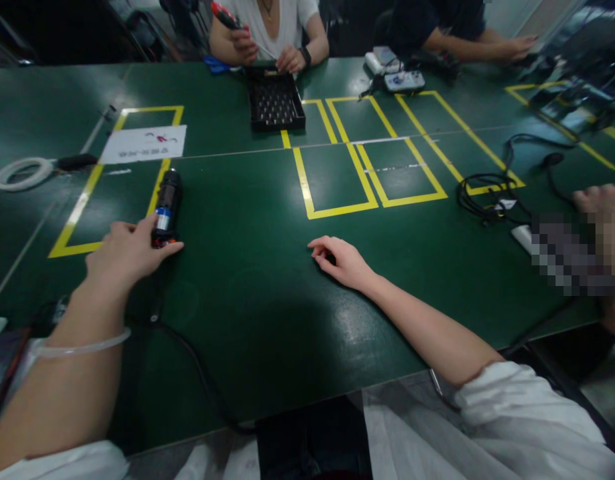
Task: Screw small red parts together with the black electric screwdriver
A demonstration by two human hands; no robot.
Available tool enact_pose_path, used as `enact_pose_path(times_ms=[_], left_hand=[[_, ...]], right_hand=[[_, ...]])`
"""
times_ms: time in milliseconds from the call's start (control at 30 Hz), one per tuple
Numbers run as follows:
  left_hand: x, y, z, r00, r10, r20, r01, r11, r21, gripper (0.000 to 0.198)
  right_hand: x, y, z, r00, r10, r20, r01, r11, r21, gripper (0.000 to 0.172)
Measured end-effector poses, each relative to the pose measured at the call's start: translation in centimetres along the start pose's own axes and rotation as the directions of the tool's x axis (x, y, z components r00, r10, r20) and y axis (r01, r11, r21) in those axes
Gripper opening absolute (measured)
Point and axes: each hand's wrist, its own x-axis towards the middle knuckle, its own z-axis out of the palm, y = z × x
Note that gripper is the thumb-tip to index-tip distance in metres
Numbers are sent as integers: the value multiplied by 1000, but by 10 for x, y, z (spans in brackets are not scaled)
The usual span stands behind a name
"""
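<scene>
My left hand [124,252] rests on the green table [257,293], its fingers curled around the near end of a black electric screwdriver [167,203] that lies flat with a blue label band. A black cable [197,363] runs from the tool toward the table's near edge. My right hand [340,259] lies palm down on the bare table to the right, fingers loosely bent with the tips touching the surface, nothing in it.
Yellow tape rectangles [337,177] mark the table. A black tray [274,100] stands at the far side, where a person in white holds a red tool [226,15]. A white sheet [144,143], a white coil [20,173] and tangled black cables [487,197] lie about. Another person's hand [600,200] is at right.
</scene>
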Motion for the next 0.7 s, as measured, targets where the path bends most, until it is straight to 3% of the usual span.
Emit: enact_pose_path(times_ms=[167,300,567,700], left_hand=[[29,-45,0,987,-136,80,136,991,9,94],[40,-65,-4,971,-224,83,221,974,48,98],[25,-64,4,971,-192,-142,193,981,-3,94],[20,-64,9,967,-209,-148,199,977,-79,85]], right_hand=[[0,-1,-1,1000,-5,6,5,1000,-7,26],[1,-1,-1,1000,8,5,-8,1000,-2,26],[1,0,-1,1000,12,4,-12,1000,10,25],[2,0,0,1000,13,4,-13,1000,10,24]])
